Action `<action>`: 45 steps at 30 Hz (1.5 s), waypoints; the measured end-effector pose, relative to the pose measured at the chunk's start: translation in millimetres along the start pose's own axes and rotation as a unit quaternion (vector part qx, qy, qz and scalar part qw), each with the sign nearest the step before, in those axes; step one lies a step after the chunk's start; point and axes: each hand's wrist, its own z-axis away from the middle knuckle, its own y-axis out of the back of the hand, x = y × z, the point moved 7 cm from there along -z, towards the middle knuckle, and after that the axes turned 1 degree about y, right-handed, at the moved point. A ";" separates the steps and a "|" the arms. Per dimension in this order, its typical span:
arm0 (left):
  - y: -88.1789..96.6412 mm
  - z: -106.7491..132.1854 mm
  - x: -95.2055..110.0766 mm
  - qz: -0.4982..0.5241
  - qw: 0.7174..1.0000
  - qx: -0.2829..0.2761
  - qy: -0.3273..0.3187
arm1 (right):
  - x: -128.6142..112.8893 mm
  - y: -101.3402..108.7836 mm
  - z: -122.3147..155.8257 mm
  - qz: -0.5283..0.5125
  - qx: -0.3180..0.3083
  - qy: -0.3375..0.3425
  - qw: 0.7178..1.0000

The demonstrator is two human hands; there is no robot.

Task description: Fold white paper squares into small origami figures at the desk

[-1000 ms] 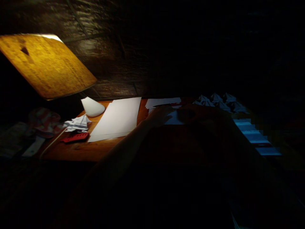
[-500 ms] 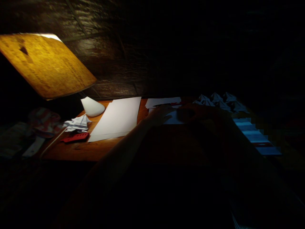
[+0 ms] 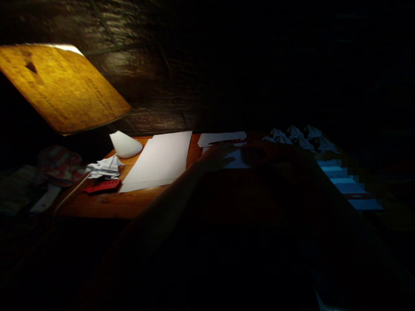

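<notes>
A small piece of white paper (image 3: 240,160) lies on the wooden table (image 3: 142,204) between my hands. My left hand (image 3: 216,156) rests flat over its left part, thumb and fingers spread apart. Deep in shadow, my right hand (image 3: 264,154) is at the paper's right side, its fingers too dark to make out. Just beyond my left hand is a stack of white paper (image 3: 217,138). A dark, slim item with a red part (image 3: 239,141) lies across that stack; its kind is not clear.
Large white sheets (image 3: 158,162) lie to the left, near a lamp's white base (image 3: 126,145) and yellow shade (image 3: 65,88). A red object (image 3: 103,187) sits beside folded striped paper (image 3: 105,167). Several folded paper shapes (image 3: 303,141) and a bluish strip (image 3: 343,179) are right.
Both hands stay at the small paper with barely any shift. The surrounding things have not moved.
</notes>
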 end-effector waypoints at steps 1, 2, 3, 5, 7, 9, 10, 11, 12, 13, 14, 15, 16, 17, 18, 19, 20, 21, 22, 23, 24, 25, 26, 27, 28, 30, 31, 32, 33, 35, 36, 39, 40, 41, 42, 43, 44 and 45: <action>-0.5 0.0 -0.3 0.000 1.000 -0.001 -0.001 | 3.6 -0.9 -1.2 0.000 0.003 0.003 1.000; -1.1 -0.1 -0.5 0.000 1.000 -0.002 -0.002 | 6.6 -1.8 -2.0 -0.002 0.004 0.006 1.000; -1.6 -0.2 -0.7 0.000 1.000 -0.002 -0.003 | 8.9 -2.7 -2.4 -0.003 0.003 0.010 1.000; -1.5 -0.3 -1.0 0.001 1.000 -0.001 -0.003 | 11.8 -3.9 -2.5 -0.004 0.000 0.011 1.000; -0.9 -0.4 -0.7 0.002 1.000 -0.001 -0.002 | 12.2 -3.7 -2.0 -0.003 0.001 0.008 1.000; -0.2 -0.2 0.3 0.001 1.000 -0.006 0.000 | 10.7 -3.0 -1.5 0.001 0.004 0.008 1.000; 0.1 -0.1 0.8 0.000 1.000 -0.008 0.001 | 9.9 -2.6 -1.3 0.004 0.005 0.007 1.000; 0.7 0.1 1.3 0.001 1.000 -0.008 0.003 | 9.2 -2.4 -1.3 0.005 0.005 0.005 1.000; 1.3 0.3 1.6 0.001 1.000 -0.007 0.004 | 8.8 -2.2 -1.5 0.007 0.005 0.003 1.000; 1.7 0.4 1.9 0.002 1.000 -0.005 0.004 | 8.5 -2.1 -1.7 0.007 0.004 0.002 1.000; 2.0 0.5 2.0 0.002 1.000 -0.002 0.002 | 8.3 -2.1 -2.0 0.009 0.004 0.001 1.000; 1.7 0.4 1.9 0.002 1.000 0.000 -0.001 | 8.4 -2.2 -2.3 0.010 0.004 0.002 1.000; 1.2 0.3 1.5 0.000 1.000 0.001 -0.003 | 8.7 -2.3 -2.7 0.012 0.005 0.004 1.000; 0.4 0.0 0.8 -0.002 1.000 0.001 -0.004 | 9.4 -2.8 -3.0 0.013 0.004 0.007 1.000; -0.4 -0.3 0.0 -0.004 1.000 0.001 -0.005 | 10.5 -3.3 -3.3 0.012 0.003 0.008 1.000; -1.1 -0.6 -0.8 -0.005 1.000 0.001 -0.005 | 11.9 -3.6 -3.5 0.010 0.004 0.009 1.000; -1.6 -0.9 -1.5 -0.006 1.000 0.001 -0.004 | 13.3 -3.8 -3.7 0.008 0.005 0.012 1.000; -1.8 -1.1 -1.8 -0.006 1.000 0.001 -0.004 | 14.4 -4.2 -4.0 0.006 0.005 0.017 1.000; -1.8 -1.2 -1.8 -0.006 1.000 0.001 -0.005 | 15.2 -4.3 -4.2 0.006 0.006 0.022 1.000; -1.7 -1.2 -1.4 -0.006 1.000 0.001 -0.006 | 15.8 -4.4 -4.4 0.008 0.006 0.027 1.000; -1.3 -1.1 -0.8 -0.005 1.000 0.002 -0.008 | 16.2 -4.4 -4.7 0.012 0.005 0.030 0.999; -0.9 -0.9 -0.1 -0.004 1.000 0.001 -0.010 | 16.3 -4.6 -4.9 0.016 0.004 0.032 0.999; -0.7 -0.7 0.5 -0.004 1.000 0.001 -0.012 | 16.1 -4.6 -5.2 0.019 0.002 0.032 0.999; -0.4 -0.5 0.9 -0.004 1.000 0.001 -0.013 | 15.8 -4.5 -5.3 0.021 0.002 0.031 0.999; -0.3 -0.4 1.0 -0.005 1.000 0.001 -0.013 | 15.2 -4.6 -5.4 0.023 0.001 0.030 0.999; -0.5 -0.3 1.0 -0.009 1.000 0.000 -0.012 | 14.0 -4.5 -5.4 0.025 0.003 0.027 0.999; -0.6 -0.3 0.8 -0.011 1.000 0.000 -0.012 | 13.8 -4.3 -5.3 0.026 0.005 0.023 0.999; -0.8 -0.3 0.7 -0.011 1.000 -0.001 -0.012 | 13.7 -4.2 -5.1 0.027 0.006 0.021 0.999; -1.0 -0.3 0.7 -0.010 1.000 -0.004 -0.012 | 13.5 -4.3 -4.9 0.028 0.007 0.020 0.999; -0.8 -0.4 0.8 -0.006 1.000 -0.006 -0.011 | 13.0 -4.3 -4.3 0.025 0.008 0.025 0.999; -0.5 -0.4 1.1 -0.003 1.000 -0.007 -0.010 | 12.7 -4.2 -4.0 0.023 0.008 0.029 0.999; 0.5 -0.2 1.8 -0.001 1.000 -0.009 -0.004 | 12.8 -2.9 -3.5 0.018 0.014 0.038 0.999; 0.6 -0.1 2.0 -0.002 1.000 -0.010 -0.003 | 13.1 -2.7 -3.5 0.017 0.015 0.040 0.999; 0.5 0.0 2.1 -0.003 1.000 -0.010 -0.002 | 13.3 -2.5 -3.7 0.014 0.016 0.042 0.999; 0.4 0.1 2.0 -0.003 1.000 -0.008 -0.001 | 13.6 -2.4 -4.0 0.012 0.017 0.045 0.999; 0.0 0.1 1.8 -0.002 1.000 -0.006 -0.002 | 14.1 -2.3 -4.4 0.010 0.018 0.047 0.999; -0.6 0.2 1.2 -0.002 1.000 -0.003 -0.002 | 14.9 -2.2 -4.7 0.009 0.021 0.048 0.999; -1.2 0.1 0.4 -0.001 1.000 -0.001 -0.001 | 15.9 -2.3 -5.0 0.010 0.022 0.047 0.999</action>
